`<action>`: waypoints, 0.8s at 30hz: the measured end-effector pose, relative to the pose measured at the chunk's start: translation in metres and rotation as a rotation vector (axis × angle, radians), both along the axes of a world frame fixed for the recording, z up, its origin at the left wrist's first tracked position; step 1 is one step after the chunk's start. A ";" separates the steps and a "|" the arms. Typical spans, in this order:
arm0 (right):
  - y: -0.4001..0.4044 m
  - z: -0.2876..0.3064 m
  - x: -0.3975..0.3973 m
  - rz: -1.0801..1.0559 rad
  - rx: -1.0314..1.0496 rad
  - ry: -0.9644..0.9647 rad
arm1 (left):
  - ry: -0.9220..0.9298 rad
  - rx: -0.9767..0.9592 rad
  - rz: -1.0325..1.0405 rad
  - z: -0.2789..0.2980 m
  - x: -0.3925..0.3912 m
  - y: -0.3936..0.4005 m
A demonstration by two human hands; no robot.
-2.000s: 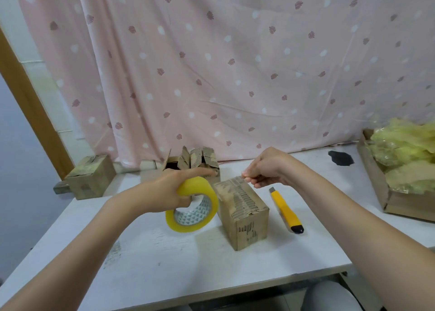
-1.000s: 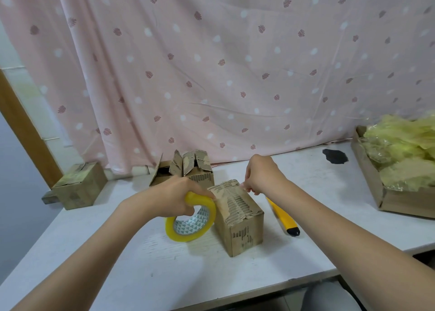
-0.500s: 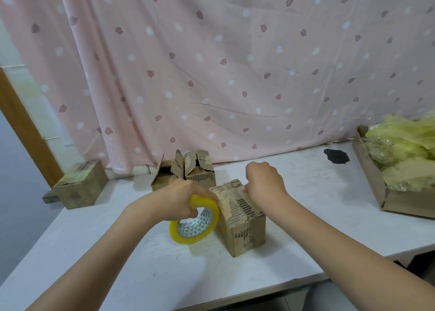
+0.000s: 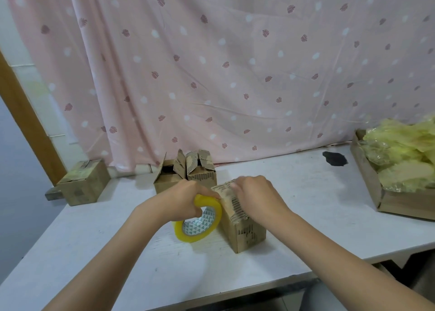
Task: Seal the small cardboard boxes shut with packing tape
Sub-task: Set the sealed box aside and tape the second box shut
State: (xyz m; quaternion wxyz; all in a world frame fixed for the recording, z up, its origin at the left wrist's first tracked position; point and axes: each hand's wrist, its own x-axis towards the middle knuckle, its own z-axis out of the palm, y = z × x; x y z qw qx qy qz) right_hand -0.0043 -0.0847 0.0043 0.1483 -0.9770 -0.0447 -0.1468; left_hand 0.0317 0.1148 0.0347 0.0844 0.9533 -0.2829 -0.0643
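Desk (image 4: 98,252): flat white top, scuffed, with a dark patch near its back right.

Tray (image 4: 376,193) at the desk's right edge: shallow brown cardboard, heaped with crinkled yellow-green film.

Sealed box (image 4: 82,183) off the back left corner: corrugated cube, top glossy as if already taped.

Open boxes (image 4: 186,171), two, at the back edge near the middle: flaps upright, ragged corrugated edges, not yet sealed.

Working box (image 4: 244,230) near the front edge, centre: small corrugated cube, flaps folded down, printed dashes on its faces, one corner toward the camera.

Left hand (image 4: 183,200): fingers curled through and over the tape roll (image 4: 200,226), gripping it firmly. The roll is a yellowish translucent ring with a patterned core, standing on edge on the desk, touching the box's left side.

Right hand (image 4: 256,197): lies on the box top with fingers bent, pressing there. Whether it pinches the tape end I cannot tell; the tape itself is too clear to see.

Step in hand, as judged: anchoring the strip across the top seam. Next move calls for firm pressure from the right hand while the roll draws down the left face, then a cut.
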 end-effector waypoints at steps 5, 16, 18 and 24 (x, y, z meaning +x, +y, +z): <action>0.005 -0.014 -0.013 0.161 -0.085 0.092 | -0.012 -0.089 0.030 -0.011 0.002 0.000; 0.005 -0.033 -0.022 0.165 -0.146 0.027 | -0.097 -0.285 0.165 -0.042 -0.007 0.001; 0.006 -0.032 -0.022 0.163 -0.136 0.027 | -0.120 -0.311 0.200 -0.047 -0.011 -0.001; 0.008 -0.032 -0.022 0.140 -0.109 -0.001 | -0.153 -0.361 0.265 -0.054 -0.016 -0.006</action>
